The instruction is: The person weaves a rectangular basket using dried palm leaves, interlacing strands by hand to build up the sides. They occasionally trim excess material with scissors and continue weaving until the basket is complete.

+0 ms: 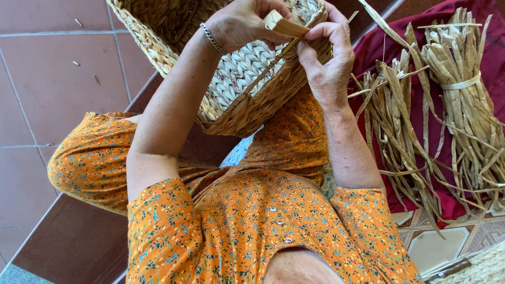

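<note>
Left grip: our left hand (244, 23) is pinching the broad folded end of a pale flat strand (284, 26), thumb and fingers closed tight on it, a metal bracelet (213, 38) sitting at the wrist

Right grip: our right hand (326, 55) is closing narrow on the same strand just beside the left, fingertips pressing it against the basket's edge

Strand: it is running from between both hands down and to the left across the woven wall, taut and thin along that stretch

Basket: the woven basket (236, 79) is resting tilted on our lap, its rim turned toward us, touching the orange floral dress (263, 221)

Doing it well: we are judging that the strand needs even tension, so we are keeping both pinches close together and pulling along the line of the weave, not across it; a slack left pinch would probably be letting the fold open

Supply: loose dried fibre (392, 121) is lying near our right forearm, and a tied bundle (463, 89) is lying just beyond it, both on a dark red cloth (421, 26)

Floor: reddish floor tiles (47, 79) are showing to our left, with small fibre scraps scattered on them

Corner: a woven surface and a thin metal tool are peeking in at lower right, too cropped for us to be telling more
</note>
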